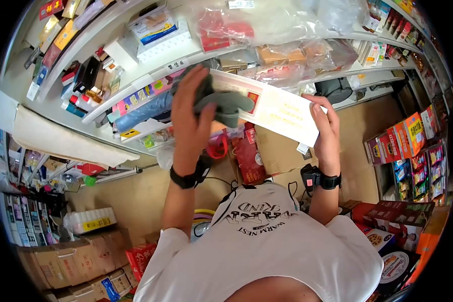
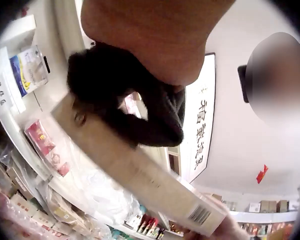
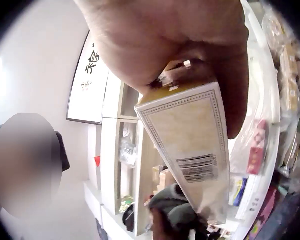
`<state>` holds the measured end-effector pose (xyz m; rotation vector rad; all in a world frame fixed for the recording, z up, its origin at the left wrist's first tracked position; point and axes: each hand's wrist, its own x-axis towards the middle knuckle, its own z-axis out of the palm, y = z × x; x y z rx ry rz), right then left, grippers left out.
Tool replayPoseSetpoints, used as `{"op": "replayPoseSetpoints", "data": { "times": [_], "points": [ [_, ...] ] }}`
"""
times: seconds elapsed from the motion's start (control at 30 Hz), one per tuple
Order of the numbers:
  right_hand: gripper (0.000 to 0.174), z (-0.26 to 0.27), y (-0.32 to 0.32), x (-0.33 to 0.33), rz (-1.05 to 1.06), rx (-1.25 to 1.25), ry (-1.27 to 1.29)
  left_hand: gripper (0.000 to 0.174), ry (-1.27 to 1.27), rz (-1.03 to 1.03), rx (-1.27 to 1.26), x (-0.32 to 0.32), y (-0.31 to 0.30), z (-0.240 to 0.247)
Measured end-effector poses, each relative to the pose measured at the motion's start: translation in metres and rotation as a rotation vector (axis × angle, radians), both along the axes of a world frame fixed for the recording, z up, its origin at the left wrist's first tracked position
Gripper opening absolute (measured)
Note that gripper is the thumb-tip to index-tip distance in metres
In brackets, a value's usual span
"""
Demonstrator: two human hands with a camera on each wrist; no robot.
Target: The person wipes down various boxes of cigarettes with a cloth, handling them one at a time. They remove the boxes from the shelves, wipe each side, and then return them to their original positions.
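A long pale box (image 1: pixel 287 111) with gold print and a red label is held slanting in front of the shelves. My right hand (image 1: pixel 327 131) grips its right end, and its barcode side (image 3: pixel 190 145) faces the right wrist camera. At the other end my left hand (image 1: pixel 190 113) holds a dark grey-green cloth (image 1: pixel 226 105) against the box. The left wrist view shows the cloth (image 2: pixel 125 95) bunched under the palm, over the box's edge (image 2: pixel 135 165). Part of the left fingers is hidden by the cloth.
Curved shelves (image 1: pixel 161 63) with boxes and plastic-wrapped goods stand in front. An open cardboard carton (image 1: pixel 282 151) and a red bag (image 1: pixel 249 158) lie below the hands. Snack racks (image 1: pixel 418 171) are at the right, cartons (image 1: pixel 80 261) at the lower left.
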<state>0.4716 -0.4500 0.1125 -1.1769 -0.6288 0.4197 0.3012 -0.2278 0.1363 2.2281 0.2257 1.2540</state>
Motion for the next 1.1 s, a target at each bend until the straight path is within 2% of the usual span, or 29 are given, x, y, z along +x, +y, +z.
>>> {"op": "replayPoseSetpoints", "data": {
  "times": [0.03, 0.07, 0.13, 0.2, 0.3, 0.33, 0.37, 0.4, 0.43, 0.47, 0.5, 0.53, 0.6, 0.63, 0.67, 0.7, 0.77, 0.8, 0.87, 0.9, 0.93, 0.97, 1.0, 1.07, 1.1],
  "points": [
    [0.026, 0.007, 0.005, -0.008, 0.033, 0.027, 0.006, 0.054, 0.074, 0.109, 0.147, 0.004, -0.002, 0.000],
    [0.025, 0.007, 0.011, -0.012, 0.014, -0.028, -0.100, 0.052, 0.147, 0.218, 0.295, 0.008, -0.007, -0.001],
    [0.024, 0.005, 0.029, -0.022, 0.078, -0.074, -0.149, 0.052, 0.145, 0.167, 0.238, 0.020, -0.027, -0.011],
    [0.023, -0.007, 0.047, -0.026, 0.088, -0.112, -0.216, 0.054, 0.184, 0.047, 0.287, 0.030, -0.058, -0.016],
    [0.021, -0.011, 0.049, -0.031, 0.153, -0.091, -0.121, 0.058, 0.214, 0.003, 0.306, 0.024, -0.075, -0.015],
    [0.021, -0.009, 0.047, -0.030, 0.168, -0.096, -0.108, 0.059, 0.223, 0.060, 0.330, 0.019, -0.069, -0.017],
    [0.019, -0.012, 0.047, -0.032, 0.118, -0.079, -0.239, 0.061, 0.232, 0.104, 0.346, 0.009, -0.061, -0.020],
    [0.020, -0.006, 0.040, -0.033, 0.081, -0.148, -0.430, 0.060, 0.119, 0.177, 0.336, 0.003, -0.047, -0.022],
    [0.023, 0.003, 0.035, -0.035, 0.053, -0.069, -0.549, 0.057, -0.102, 0.151, 0.232, 0.000, -0.027, -0.030],
    [0.027, 0.009, 0.033, -0.038, 0.030, 0.018, -0.659, 0.061, -0.172, 0.275, 0.218, -0.010, -0.007, -0.030],
    [0.030, 0.009, 0.030, -0.037, 0.011, 0.058, -0.747, 0.054, -0.289, 0.367, 0.124, -0.014, 0.008, -0.032],
    [0.034, 0.008, 0.027, -0.036, -0.004, 0.104, -0.829, 0.054, -0.279, 0.382, 0.130, -0.019, 0.021, -0.039],
    [0.038, 0.004, 0.026, -0.036, -0.026, 0.199, -0.997, 0.046, -0.569, 0.148, -0.467, -0.028, 0.045, -0.059],
    [0.040, 0.003, 0.026, -0.039, -0.034, 0.224, -1.057, 0.046, -0.569, 0.169, -0.460, -0.030, 0.053, -0.068],
    [0.044, 0.002, 0.026, -0.042, -0.044, 0.250, -1.117, 0.046, -0.513, -0.048, -0.577, -0.030, 0.056, -0.072],
    [0.044, -0.001, 0.027, -0.041, -0.030, 0.260, -1.112, 0.048, -0.452, -0.269, -0.687, -0.031, 0.057, -0.075],
    [0.050, -0.013, 0.027, -0.035, -0.040, 0.341, -1.058, 0.049, -0.499, -0.268, -0.724, -0.037, 0.048, -0.078],
    [0.062, -0.019, 0.026, -0.029, 0.006, 0.353, -1.089, 0.051, -0.542, -0.282, -0.769, -0.039, 0.042, -0.077],
    [0.080, -0.024, 0.034, -0.026, -0.060, 0.510, -0.965, 0.046, -0.532, -0.270, -0.762, -0.042, 0.037, -0.071],
    [0.080, -0.024, 0.034, -0.028, -0.062, 0.502, -0.967, 0.044, -0.640, -0.337, -0.766, -0.045, 0.039, -0.070],
    [0.089, -0.023, 0.034, -0.032, -0.104, 0.476, -0.850, 0.041, -0.749, -0.404, -0.767, -0.047, 0.041, -0.069],
    [0.099, -0.024, 0.033, -0.034, -0.146, 0.450, -0.732, 0.036, -0.673, -0.166, -0.695, -0.051, 0.038, -0.063],
    [0.109, -0.026, 0.038, -0.032, -0.128, 0.399, -0.699, 0.036, -0.670, -0.172, -0.702, -0.053, 0.038, -0.062],
    [0.111, -0.030, 0.044, -0.035, -0.175, 0.296, -0.547, 0.015, -0.724, -0.247, -0.582, -0.054, 0.038, -0.060],
    [0.104, -0.032, 0.043, -0.027, -0.069, 0.316, -0.519, 0.011, -0.698, -0.084, -0.508, -0.053, 0.034, -0.058]
  ]
}}
